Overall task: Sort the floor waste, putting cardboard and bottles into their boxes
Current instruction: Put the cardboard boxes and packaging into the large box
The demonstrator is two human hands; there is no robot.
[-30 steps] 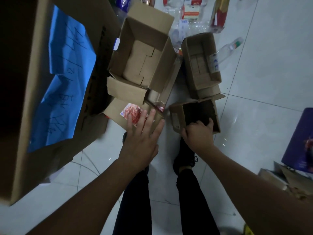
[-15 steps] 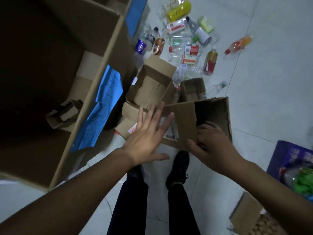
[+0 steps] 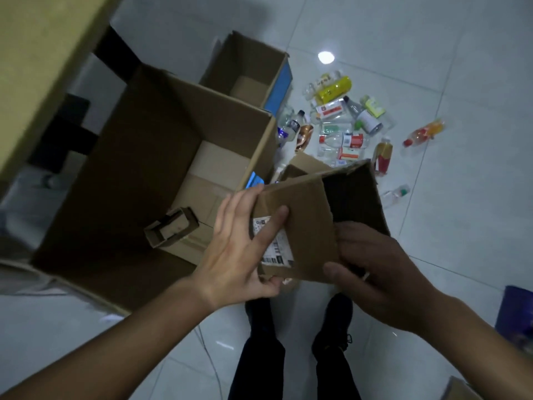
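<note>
**Item:** small cardboard box [image 3: 305, 226] — brown corrugated, open, dark inside, upper edge ragged, white barcode label on the face turned to the camera.

**Location:** centre of the frame, held tilted in the air, beside the right wall of the large cardboard box [image 3: 138, 157].

**Left hand** [image 3: 242, 243]: fingers spread over the labelled face, thumb hooked under the lower edge.

**Right hand** [image 3: 372, 272]: fingers curled round the near right corner, thumb pressed on the face.

**Large cardboard box:** left of centre, open, one small crumpled carton [image 3: 171, 229] on its bottom.

**Second open box** [image 3: 248, 62]: upper centre, blue side.

**Bottles** [image 3: 343, 122] — clear, yellow, orange, red-labelled — heaped on the white tiled floor [image 3: 432, 67], upper right.
</note>
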